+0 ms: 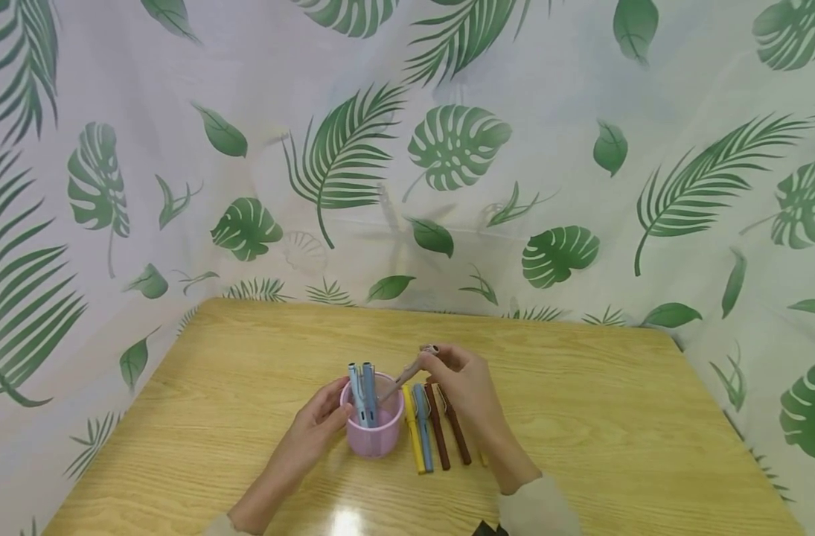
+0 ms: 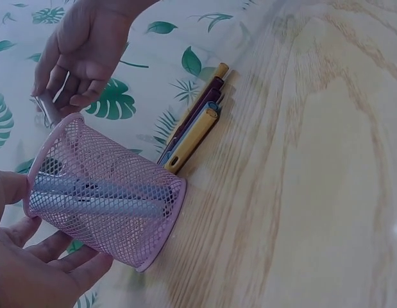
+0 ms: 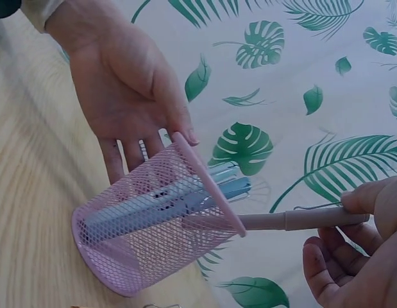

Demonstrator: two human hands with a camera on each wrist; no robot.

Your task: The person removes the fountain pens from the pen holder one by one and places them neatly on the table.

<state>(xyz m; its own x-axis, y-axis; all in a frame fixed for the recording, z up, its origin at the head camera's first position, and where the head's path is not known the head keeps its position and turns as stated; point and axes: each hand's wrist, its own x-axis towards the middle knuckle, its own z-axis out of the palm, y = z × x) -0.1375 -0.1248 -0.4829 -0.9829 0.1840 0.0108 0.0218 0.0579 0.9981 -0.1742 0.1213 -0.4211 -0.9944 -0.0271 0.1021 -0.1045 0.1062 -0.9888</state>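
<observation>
My left hand (image 1: pixel 316 424) holds a pink mesh pen cup (image 1: pixel 374 444) by its side, thumb at the rim and fingers around the mesh. Inside the cup stand a light blue pen (image 1: pixel 356 388) and a darker blue pen (image 1: pixel 369 398), both leaning toward the left hand. My right hand (image 1: pixel 466 383) pinches a greyish-taupe pen (image 3: pixel 269 222) near its clip end. That pen slants down over the rim, its lower end inside the cup, as the right wrist view shows through the mesh.
Right of the cup, a yellow pen (image 1: pixel 414 432), a blue pen (image 1: pixel 423 435) and two brown pens (image 1: pixel 438 435) lie side by side on the wooden table (image 1: pixel 615 417). Another yellow pen (image 1: pixel 484 456) is mostly hidden under the right wrist. A leaf-patterned cloth (image 1: pixel 461 246) hangs behind the table.
</observation>
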